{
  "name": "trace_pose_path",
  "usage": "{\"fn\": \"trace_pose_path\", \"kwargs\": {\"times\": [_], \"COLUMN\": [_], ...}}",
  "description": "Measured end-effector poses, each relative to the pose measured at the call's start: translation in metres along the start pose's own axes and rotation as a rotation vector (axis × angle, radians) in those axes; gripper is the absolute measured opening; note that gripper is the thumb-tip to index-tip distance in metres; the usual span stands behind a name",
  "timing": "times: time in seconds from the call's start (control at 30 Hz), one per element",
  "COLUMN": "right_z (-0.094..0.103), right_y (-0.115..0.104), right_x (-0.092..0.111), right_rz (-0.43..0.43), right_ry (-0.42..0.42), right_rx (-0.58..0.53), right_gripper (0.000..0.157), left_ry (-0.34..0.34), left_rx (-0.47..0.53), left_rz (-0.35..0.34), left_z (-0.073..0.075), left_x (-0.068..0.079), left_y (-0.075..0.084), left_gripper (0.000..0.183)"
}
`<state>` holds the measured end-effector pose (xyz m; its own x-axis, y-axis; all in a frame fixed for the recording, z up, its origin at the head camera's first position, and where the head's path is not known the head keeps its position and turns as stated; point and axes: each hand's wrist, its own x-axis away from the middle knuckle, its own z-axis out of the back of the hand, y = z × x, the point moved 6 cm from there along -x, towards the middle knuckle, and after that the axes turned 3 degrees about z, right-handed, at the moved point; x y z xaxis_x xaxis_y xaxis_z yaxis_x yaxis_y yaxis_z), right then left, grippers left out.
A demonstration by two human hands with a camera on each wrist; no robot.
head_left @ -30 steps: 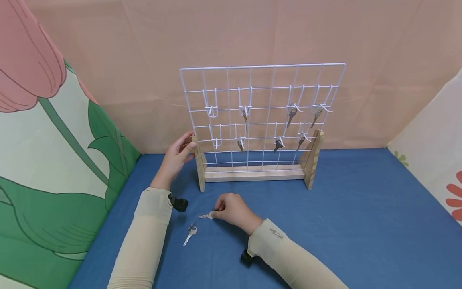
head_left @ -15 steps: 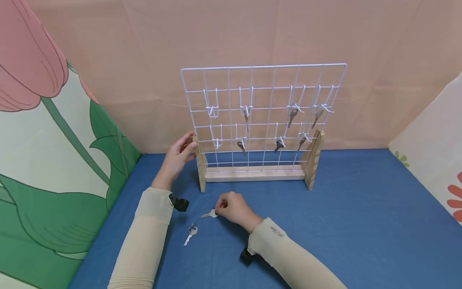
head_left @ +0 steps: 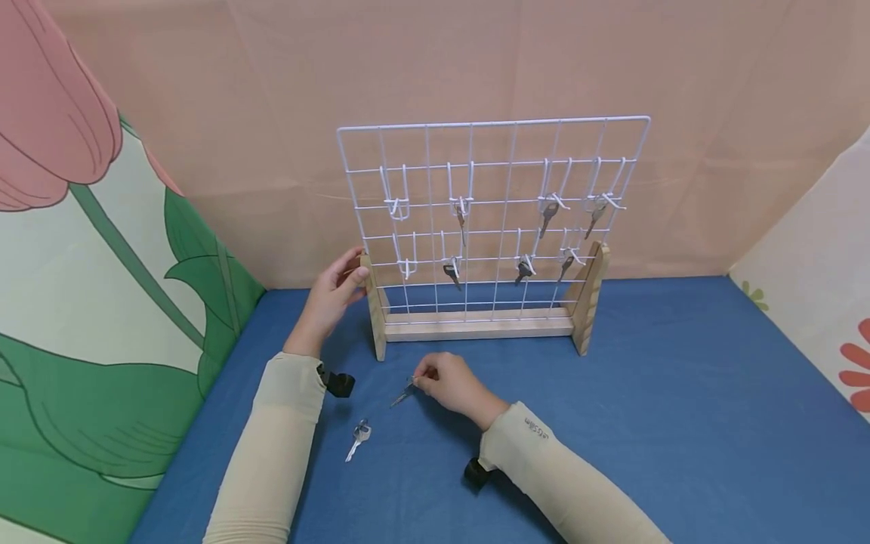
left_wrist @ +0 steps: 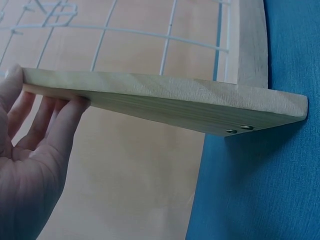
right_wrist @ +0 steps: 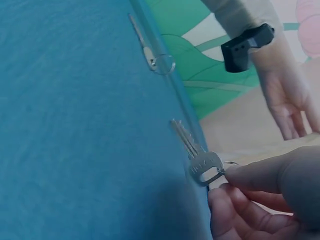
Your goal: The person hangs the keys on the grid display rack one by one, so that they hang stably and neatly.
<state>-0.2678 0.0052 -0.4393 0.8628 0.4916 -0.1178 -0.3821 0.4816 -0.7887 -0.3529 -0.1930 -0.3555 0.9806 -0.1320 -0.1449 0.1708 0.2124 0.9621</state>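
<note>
My right hand [head_left: 451, 384] pinches a silver key [right_wrist: 206, 167] by its small ring, between thumb and fingers. The blade points away from the fingertips, low over the blue cloth. A second silver key [head_left: 362, 432] with a ring lies on the cloth, between the forearms. At the rack's left end, my left hand [head_left: 333, 298] grips the top of the wooden side post [left_wrist: 165, 95], thumb on one face and fingers on the other. White wire mesh [head_left: 503, 143] rises from the wooden stand [head_left: 476, 330]. Several keys [head_left: 549, 215] hang from its hooks; two left hooks [head_left: 397, 208] hold none.
Blue cloth [head_left: 680, 393] covers the table around the rack. Behind stands a plain tan backdrop [head_left: 272, 98]. A panel with painted leaves [head_left: 102, 408] borders the left side, and a white flowered panel [head_left: 816, 279] the right.
My right hand has moved slightly right and back toward the rack with its key, whose blade has swung to slant downward. The left hand stays on the post.
</note>
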Motion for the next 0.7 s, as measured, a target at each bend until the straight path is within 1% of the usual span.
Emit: {"fn": "trace_pose_path", "kwargs": {"times": [0.23,0.37,0.53,0.7], "right_z": [0.021,0.039,0.063,0.086], "right_y": [-0.021,-0.039,-0.061,-0.085], "right_x": [0.002,0.004,0.006,0.005], "right_rz": [0.077,0.115,0.137,0.186], "right_ry": [0.075,0.15,0.267,0.375], "right_rx": [0.01,-0.022,-0.103,-0.227], "right_gripper": [0.009,0.007,0.006,0.009], "left_ry": [0.005,0.003,0.0,0.0], "left_rx": [0.005,0.0,-0.014,-0.019], "left_rz": [0.0,0.0,0.0,0.001], "left_z": [0.001,0.001,0.0,0.0], "left_x": [0.0,0.0,0.0,0.001], "left_y": [-0.001,-0.002,-0.001,0.0], "left_gripper": [0.058,0.058,0.059,0.058]}}
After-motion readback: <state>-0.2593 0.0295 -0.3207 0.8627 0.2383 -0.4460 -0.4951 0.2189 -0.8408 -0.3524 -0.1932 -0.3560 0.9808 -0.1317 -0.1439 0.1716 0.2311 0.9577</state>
